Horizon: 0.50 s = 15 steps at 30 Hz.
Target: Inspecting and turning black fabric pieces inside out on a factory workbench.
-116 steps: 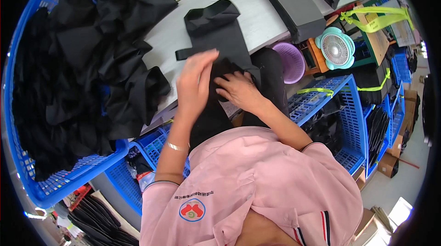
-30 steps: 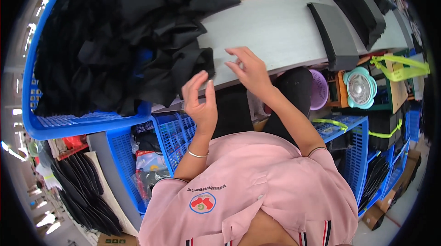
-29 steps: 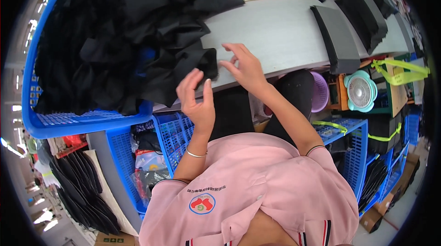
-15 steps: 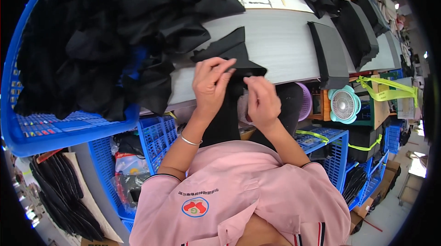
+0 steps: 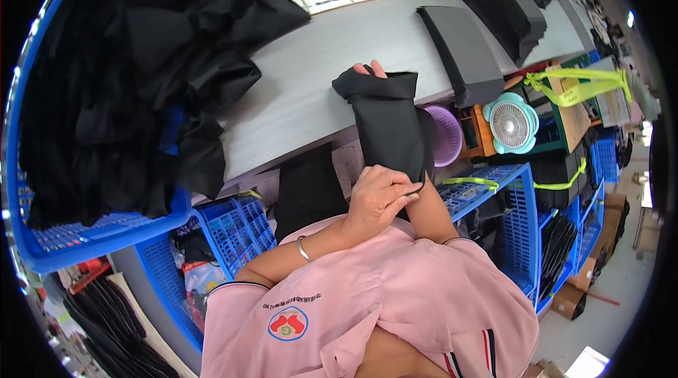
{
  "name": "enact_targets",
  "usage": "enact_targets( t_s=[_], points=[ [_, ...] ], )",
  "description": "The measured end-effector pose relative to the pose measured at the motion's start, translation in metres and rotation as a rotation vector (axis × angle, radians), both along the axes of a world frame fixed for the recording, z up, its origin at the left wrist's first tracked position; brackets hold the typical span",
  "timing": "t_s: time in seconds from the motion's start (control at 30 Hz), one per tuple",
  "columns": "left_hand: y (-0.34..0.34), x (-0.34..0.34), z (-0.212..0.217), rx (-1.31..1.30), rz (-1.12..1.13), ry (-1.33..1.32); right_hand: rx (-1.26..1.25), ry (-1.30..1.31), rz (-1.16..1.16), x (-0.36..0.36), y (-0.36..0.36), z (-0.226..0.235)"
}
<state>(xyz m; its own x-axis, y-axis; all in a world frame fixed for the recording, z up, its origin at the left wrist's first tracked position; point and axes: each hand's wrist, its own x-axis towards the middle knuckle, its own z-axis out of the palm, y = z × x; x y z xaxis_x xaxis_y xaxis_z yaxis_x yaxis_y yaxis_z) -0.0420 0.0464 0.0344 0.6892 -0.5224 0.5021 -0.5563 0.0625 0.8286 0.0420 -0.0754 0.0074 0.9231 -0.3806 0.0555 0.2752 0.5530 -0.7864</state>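
A black fabric tube point(image 5: 388, 124) is drawn over my right forearm and most of my right hand point(image 5: 378, 69). Only the fingertips of that hand show, stretched out past the tube's folded far end; the palm is hidden inside the cloth. My left hand point(image 5: 381, 196) is closed on the tube's near edge, pinching it against the right forearm. To the left, a blue plastic basket point(image 5: 106, 240) holds a large heap of black fabric pieces point(image 5: 141, 96).
A grey-white table point(image 5: 304, 81) runs across in front of me. Stacks of black pieces point(image 5: 462, 53) lie at its right. Beyond its edge are a purple basket point(image 5: 446, 136), a small turquoise fan point(image 5: 510, 124) and blue crates point(image 5: 519, 216).
My right hand has gone into the black fabric tube, its fingertips now at the far end. My left hand has moved back toward my body and grips the near edge. The view has shifted.
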Motion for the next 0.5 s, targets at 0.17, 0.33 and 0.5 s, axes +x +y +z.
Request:
enact_targets(
  t_s=[0.17, 0.33, 0.5],
  points=[
    [-0.004, 0.013, 0.023, 0.004, -0.015, 0.053, 0.033, 0.135, -0.105, -0.002, -0.028, 0.009],
    [-0.021, 0.073, 0.026, 0.116, 0.321, 0.025, -0.681, -0.121, -0.244, -0.017, -0.020, -0.004],
    [-0.005, 0.092, 0.013, -0.023, 0.047, 0.361, -1.064, -0.073, -0.372, -0.053, -0.018, 0.031]
  ],
)
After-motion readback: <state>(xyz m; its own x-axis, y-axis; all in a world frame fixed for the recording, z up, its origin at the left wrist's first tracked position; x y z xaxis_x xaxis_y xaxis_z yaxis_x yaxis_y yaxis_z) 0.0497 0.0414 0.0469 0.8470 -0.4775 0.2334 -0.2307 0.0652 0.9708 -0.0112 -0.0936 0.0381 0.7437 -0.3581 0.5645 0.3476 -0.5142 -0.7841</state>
